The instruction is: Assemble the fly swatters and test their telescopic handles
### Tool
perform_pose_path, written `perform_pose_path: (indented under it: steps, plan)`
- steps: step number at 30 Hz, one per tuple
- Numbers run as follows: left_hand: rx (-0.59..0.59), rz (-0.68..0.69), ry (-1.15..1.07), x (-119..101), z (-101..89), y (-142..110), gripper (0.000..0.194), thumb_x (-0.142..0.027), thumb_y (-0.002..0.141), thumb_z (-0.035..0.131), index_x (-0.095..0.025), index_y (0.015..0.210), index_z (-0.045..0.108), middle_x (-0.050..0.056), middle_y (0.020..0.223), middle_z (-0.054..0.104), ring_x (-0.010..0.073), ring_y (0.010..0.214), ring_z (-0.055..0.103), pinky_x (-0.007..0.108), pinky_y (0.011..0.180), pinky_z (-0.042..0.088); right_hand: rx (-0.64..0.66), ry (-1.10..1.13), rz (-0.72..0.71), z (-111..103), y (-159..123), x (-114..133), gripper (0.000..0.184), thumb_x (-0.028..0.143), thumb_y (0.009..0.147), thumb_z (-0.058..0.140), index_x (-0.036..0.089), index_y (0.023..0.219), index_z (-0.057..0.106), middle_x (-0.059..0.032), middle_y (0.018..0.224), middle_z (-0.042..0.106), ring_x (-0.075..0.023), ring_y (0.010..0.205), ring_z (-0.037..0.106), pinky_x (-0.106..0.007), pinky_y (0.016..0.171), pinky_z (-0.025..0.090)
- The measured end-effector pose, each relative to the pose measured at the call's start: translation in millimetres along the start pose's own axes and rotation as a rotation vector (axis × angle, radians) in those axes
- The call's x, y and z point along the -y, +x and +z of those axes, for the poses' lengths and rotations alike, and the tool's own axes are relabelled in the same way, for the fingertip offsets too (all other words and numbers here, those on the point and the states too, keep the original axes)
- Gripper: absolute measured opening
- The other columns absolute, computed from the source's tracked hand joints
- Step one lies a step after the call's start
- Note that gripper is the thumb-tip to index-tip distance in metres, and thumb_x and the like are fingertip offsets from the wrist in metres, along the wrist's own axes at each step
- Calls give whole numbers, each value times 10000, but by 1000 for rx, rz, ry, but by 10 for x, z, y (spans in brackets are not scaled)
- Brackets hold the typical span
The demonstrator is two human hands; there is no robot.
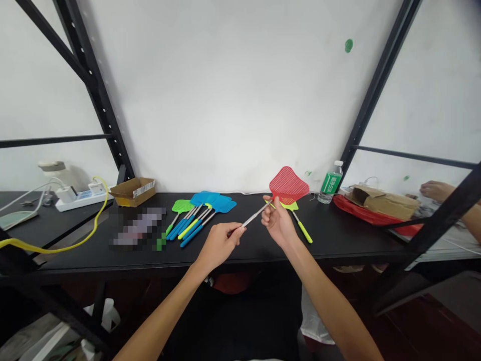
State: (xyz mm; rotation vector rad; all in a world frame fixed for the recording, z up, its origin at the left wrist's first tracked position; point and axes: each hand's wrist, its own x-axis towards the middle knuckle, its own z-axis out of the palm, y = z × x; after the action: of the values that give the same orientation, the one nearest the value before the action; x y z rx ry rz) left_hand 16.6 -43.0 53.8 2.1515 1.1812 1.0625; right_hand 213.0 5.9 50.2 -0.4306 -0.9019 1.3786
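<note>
My left hand pinches the thin end of a telescopic steel handle belonging to a red plastic fly swatter. My right hand grips that handle just below the mesh head, which stands up above my fingers. Behind the red head, a fly swatter with a yellow-green handle lies on the black shelf. Left of my hands, several blue swatters and a green swatter lie fanned out, with their handles pointing toward me.
A pixelated patch hides something on the shelf. Farther left are an open cardboard box, a power strip and a yellow cable. On the right are a water bottle, a red bag under brown paper, and another person's hand.
</note>
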Motion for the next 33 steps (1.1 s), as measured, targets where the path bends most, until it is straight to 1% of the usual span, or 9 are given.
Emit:
perform_pose_path:
  steps: [2, 6, 9, 12, 16, 19, 22, 28, 33]
  plan:
    - [4, -28, -38, 22, -18, 4, 411, -441, 960, 417, -177, 704, 601, -23, 602, 558, 104, 504, 431, 238, 513, 294, 34, 40, 45, 21, -12, 29, 403, 604, 833, 649, 251, 1026, 664, 50, 642, 466, -81, 485, 412, -217, 447, 362]
    - [33, -62, -56, 43, -44, -1, 333, -430, 940, 456, -186, 847, 663, -21, 642, 593, 103, 494, 448, 232, 499, 318, -6, 49, 20, 24, -2, 46, 385, 593, 844, 642, 229, 961, 680, 65, 576, 392, -75, 454, 366, -213, 434, 330]
    - [44, -76, -71, 23, -23, -4, 274, -399, 919, 496, -196, 994, 664, -22, 649, 602, 115, 518, 489, 227, 512, 351, 6, -30, -48, 43, -11, 10, 387, 562, 849, 657, 198, 971, 703, 54, 583, 431, -74, 469, 396, -216, 447, 336]
    - [35, -55, -128, -22, 15, -8, 328, -429, 937, 473, -198, 1091, 646, -25, 648, 585, 117, 529, 501, 223, 523, 366, 59, -134, -63, 97, -50, -40, 381, 535, 856, 656, 176, 969, 718, 37, 585, 485, -81, 471, 427, -227, 446, 337]
    - [48, -10, -137, -55, 12, -18, 407, -474, 974, 394, -184, 947, 678, -31, 618, 516, 103, 509, 454, 222, 505, 328, 95, -238, -22, 128, -90, -43, 286, 453, 817, 717, 170, 862, 707, 15, 612, 563, -90, 493, 477, -229, 450, 345]
    - [29, 9, -68, -39, -31, -18, 415, -458, 979, 391, -175, 883, 679, -27, 609, 514, 110, 527, 443, 231, 515, 313, 68, -303, -61, 88, -84, 8, 277, 437, 803, 729, 166, 766, 682, -17, 653, 635, -100, 512, 512, -232, 461, 365]
    - [-1, 30, -27, -20, -54, -11, 400, -440, 980, 403, -172, 872, 680, -22, 631, 528, 118, 562, 458, 241, 539, 312, 55, -376, -119, 55, -73, 30, 280, 428, 805, 730, 159, 740, 683, -43, 698, 677, -105, 527, 527, -236, 476, 382]
    - [-85, 65, 80, -17, -58, -15, 406, -429, 991, 404, -174, 801, 656, -25, 620, 497, 121, 571, 419, 259, 561, 270, -80, -449, -247, 125, -95, -111, 330, 431, 827, 709, 154, 652, 667, -29, 607, 634, -93, 482, 489, -236, 466, 366]
    - [-146, 116, 243, -23, -85, -29, 394, -377, 1000, 398, -186, 685, 537, -32, 582, 429, 121, 552, 351, 271, 569, 230, -107, -493, -304, 187, -133, -204, 356, 434, 830, 701, 161, 608, 641, -16, 564, 605, -93, 464, 486, -236, 462, 373]
